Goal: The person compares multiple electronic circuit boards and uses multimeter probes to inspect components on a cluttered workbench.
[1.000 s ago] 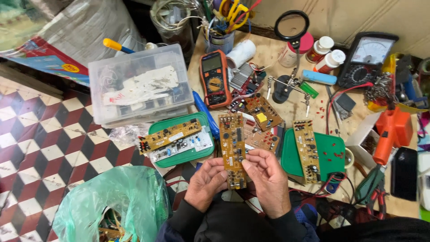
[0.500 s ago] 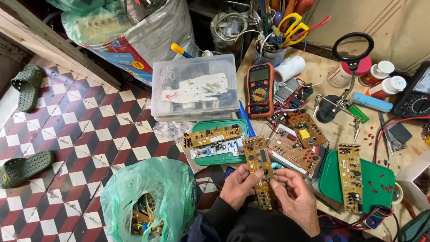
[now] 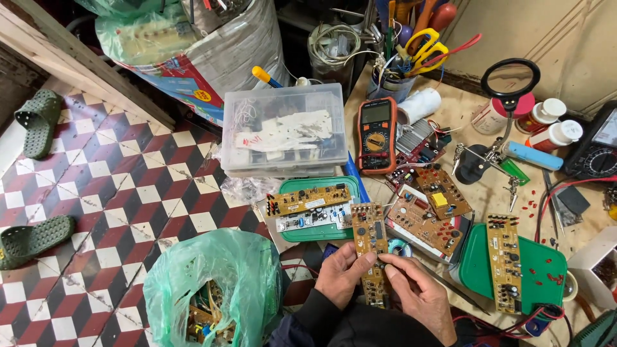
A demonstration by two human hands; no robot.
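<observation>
Both hands, left hand (image 3: 342,275) and right hand (image 3: 416,289), pinched narrow circuit board (image 3: 371,257) by edges; looked light, stiff, fragile.

Lying upper centre of frame: orange meter (image 3: 376,133) showing a grey screen. Standing upper right: white bottles (image 3: 553,125) wearing red labels. Leaning upper left: colourful printed bag (image 3: 186,77).
</observation>
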